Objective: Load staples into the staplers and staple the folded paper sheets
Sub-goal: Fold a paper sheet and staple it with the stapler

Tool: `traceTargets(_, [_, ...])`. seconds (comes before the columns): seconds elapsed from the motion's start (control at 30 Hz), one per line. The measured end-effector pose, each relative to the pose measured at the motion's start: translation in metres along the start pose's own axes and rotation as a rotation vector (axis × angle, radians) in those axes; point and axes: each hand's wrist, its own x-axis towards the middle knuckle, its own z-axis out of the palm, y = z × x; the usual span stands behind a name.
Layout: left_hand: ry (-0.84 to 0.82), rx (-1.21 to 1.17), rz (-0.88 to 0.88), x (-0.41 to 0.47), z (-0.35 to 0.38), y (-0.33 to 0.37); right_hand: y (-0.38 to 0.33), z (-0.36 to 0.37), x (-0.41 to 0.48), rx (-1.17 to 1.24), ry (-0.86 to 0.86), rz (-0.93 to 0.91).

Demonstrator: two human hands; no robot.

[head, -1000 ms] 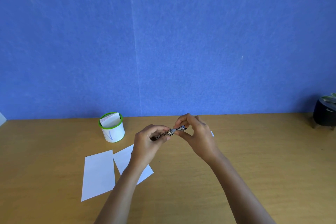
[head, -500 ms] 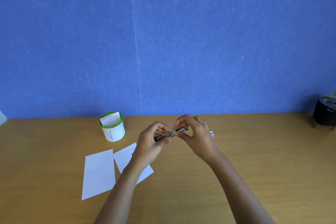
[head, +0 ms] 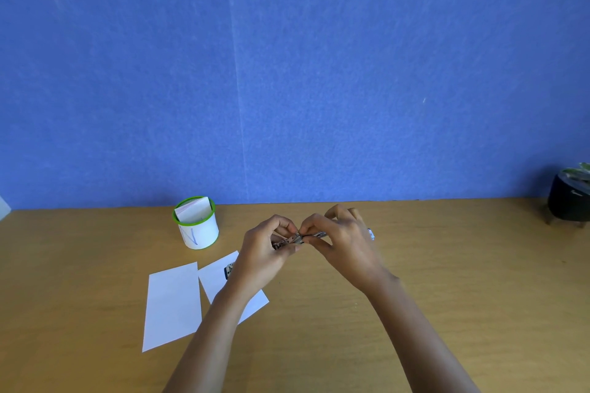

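Note:
A small metal stapler [head: 298, 239] is held above the wooden desk between both hands. My left hand [head: 265, 257] grips its near end, and my right hand [head: 343, 242] pinches its far end with thumb and fingertips. Two folded white paper sheets lie on the desk: one [head: 172, 305] at the left, the other [head: 220, 277] partly under my left forearm. A small dark object [head: 229, 270], possibly a second stapler, rests on that second sheet, mostly hidden by my wrist. Something small and blue-white [head: 371, 234] peeks out behind my right hand.
A white cup with a green rim [head: 198, 228] holds folded paper at the back left of the desk [head: 447, 281]. A black pot with a plant [head: 568, 201] stands at the far right. A blue wall [head: 287, 73] rises behind the desk.
Both hands stay on the stapler; my fingers have shifted slightly closer together at its middle. The papers and cup have not moved.

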Motion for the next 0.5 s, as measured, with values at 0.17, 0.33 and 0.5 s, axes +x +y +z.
traceTargets(0.17, [0.000,0.417,-0.005,0.004,-0.004,0.005,0.003,0.015,-0.009,0.324,0.048,0.282])
traceTargets(0.33, [-0.047,0.765,-0.063,0.008,-0.005,0.011,-0.003,0.031,-0.015,0.528,0.076,0.507])
traceTargets(0.5, [-0.054,0.764,-0.087,0.008,0.001,0.009,-0.014,0.043,-0.015,0.589,0.035,0.592])
